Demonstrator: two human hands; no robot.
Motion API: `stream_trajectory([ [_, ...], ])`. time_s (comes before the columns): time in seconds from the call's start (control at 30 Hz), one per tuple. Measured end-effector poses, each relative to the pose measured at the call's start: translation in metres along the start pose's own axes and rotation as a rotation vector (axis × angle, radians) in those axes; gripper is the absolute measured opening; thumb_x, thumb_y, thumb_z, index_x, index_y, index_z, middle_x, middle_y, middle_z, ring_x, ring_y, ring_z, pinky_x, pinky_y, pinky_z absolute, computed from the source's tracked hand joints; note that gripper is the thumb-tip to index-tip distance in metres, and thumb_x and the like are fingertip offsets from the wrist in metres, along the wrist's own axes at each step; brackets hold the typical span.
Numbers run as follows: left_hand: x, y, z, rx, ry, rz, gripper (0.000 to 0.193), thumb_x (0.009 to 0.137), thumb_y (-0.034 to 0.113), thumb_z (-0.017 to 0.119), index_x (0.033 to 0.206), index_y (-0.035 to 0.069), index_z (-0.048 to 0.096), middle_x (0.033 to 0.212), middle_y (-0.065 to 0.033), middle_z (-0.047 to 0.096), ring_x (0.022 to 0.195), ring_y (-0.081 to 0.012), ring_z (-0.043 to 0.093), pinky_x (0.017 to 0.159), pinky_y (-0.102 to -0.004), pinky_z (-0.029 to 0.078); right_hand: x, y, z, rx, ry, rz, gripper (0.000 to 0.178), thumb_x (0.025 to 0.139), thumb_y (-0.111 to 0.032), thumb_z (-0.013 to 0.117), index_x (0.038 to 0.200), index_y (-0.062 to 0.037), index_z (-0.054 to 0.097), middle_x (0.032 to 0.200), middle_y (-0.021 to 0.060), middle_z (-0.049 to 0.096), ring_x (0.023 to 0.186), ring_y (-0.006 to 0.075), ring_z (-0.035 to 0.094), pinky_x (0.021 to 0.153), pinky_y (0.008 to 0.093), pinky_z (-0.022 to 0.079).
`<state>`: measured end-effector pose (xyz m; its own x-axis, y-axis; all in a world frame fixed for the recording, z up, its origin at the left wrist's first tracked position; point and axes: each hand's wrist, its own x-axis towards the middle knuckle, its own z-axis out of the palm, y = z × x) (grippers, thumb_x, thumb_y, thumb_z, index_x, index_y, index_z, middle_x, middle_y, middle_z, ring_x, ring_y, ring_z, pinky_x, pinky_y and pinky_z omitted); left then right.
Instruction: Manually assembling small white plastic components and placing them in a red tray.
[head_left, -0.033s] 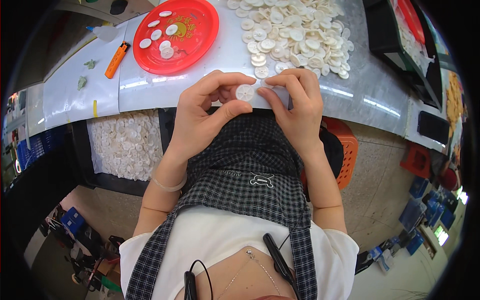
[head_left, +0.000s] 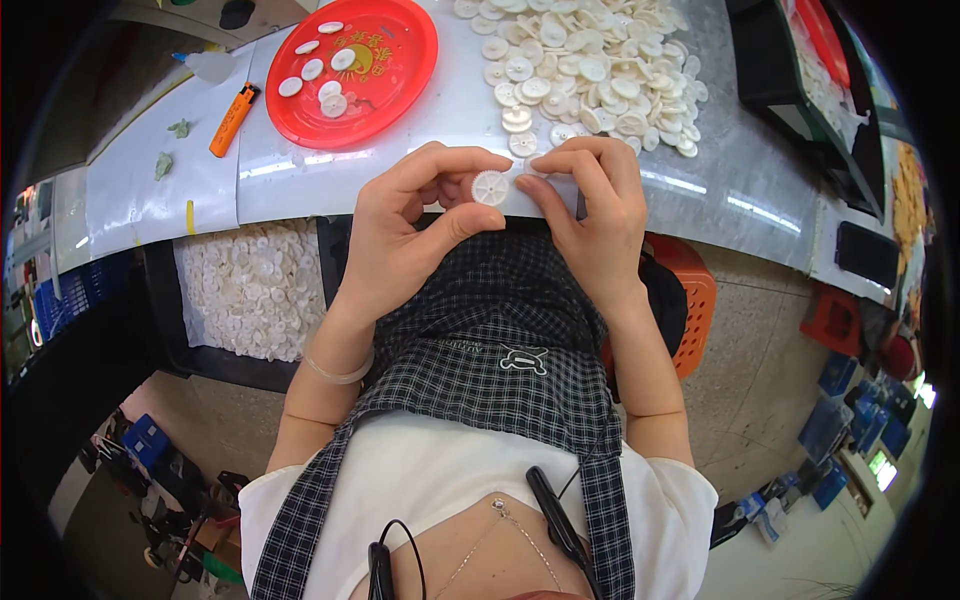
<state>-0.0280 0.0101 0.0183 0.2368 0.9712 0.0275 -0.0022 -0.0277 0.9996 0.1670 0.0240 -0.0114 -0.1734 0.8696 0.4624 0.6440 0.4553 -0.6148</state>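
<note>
Over the table's near edge, my left hand [head_left: 410, 205] pinches a white plastic gear wheel [head_left: 490, 188] by its rim, with its spoked face toward me. My right hand [head_left: 600, 200] is beside it, thumb and forefinger drawn together just right of the gear. What those right fingertips hold, if anything, is too small to tell. Beyond my hands lies a large heap of white gear wheels [head_left: 600, 75], with several strays along its near left side. To the left, a red round tray [head_left: 400, 100] carries several similar white wheels.
An orange-handled cutter [head_left: 235, 120] and a small bottle [head_left: 210, 66] lie left of the tray. Below the table at left is a black bin of small white parts [head_left: 250, 290]. A black crate [head_left: 800, 100] and a dark phone-like slab [head_left: 867, 254] are at right, above an orange stool [head_left: 690, 300].
</note>
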Motion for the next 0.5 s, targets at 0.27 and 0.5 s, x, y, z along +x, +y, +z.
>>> stream_trajectory([
  [0.27, -0.003, 0.001, -0.001, -0.016, 0.013, 0.021, 0.037, 0.076, 0.006, 0.078, 0.111, 0.002, 0.066, 0.084, 0.002, 0.055, 0.076, -0.0052, 0.049, 0.071, -0.0194, 0.044, -0.0002, -0.0019, -0.004, -0.042, -0.005, -0.04, 0.021, 0.071, -0.006, 0.079, 0.087, -0.0059, 0.065, 0.092, 0.006, 0.063, 0.085, 0.0211, 0.059, 0.071, 0.0307, 0.048],
  [0.5, -0.0006, -0.0016, 0.0057, -0.254, 0.03, 0.01, 0.029, 0.087, 0.005, 0.068, 0.112, -0.001, 0.057, 0.098, -0.0061, 0.061, 0.081, -0.0073, 0.054, 0.068, -0.0208, 0.047, -0.0067, -0.0071, -0.0032, 0.229, -0.022, 0.081, 0.023, 0.072, -0.002, 0.079, 0.089, -0.0064, 0.064, 0.092, 0.0054, 0.061, 0.081, 0.0163, 0.06, 0.068, 0.0262, 0.048],
])
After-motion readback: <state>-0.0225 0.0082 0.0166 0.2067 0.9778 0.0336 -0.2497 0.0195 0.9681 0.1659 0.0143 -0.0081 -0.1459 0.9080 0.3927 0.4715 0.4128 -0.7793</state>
